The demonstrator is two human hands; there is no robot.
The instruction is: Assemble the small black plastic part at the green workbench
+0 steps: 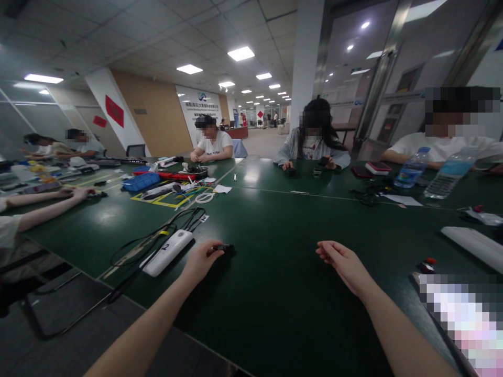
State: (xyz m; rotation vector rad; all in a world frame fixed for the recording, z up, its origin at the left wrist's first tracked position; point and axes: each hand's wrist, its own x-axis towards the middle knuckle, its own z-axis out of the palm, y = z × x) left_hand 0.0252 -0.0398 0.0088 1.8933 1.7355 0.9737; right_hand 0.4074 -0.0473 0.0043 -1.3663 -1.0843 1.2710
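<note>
My left hand (202,260) is closed in a pinch on a small black object (227,248) at the table surface, left of centre; its kind is too dark to make out. Just left of that hand lies a white box-shaped power strip (168,252) marked "2", with black cables (135,250) around it. My right hand (341,262) hovers at or just over the green table (271,293), right of centre. Its fingers are curled together against the thumb, and whatever they may hold is hidden.
Ahead on the left are a blue basket (141,181), coloured wires and a coil of white cable (205,198). On the right are water bottles (446,175), a white bar (473,246), a small red-and-black item (428,265) and a blurred screen (463,324). Other people sit around the table.
</note>
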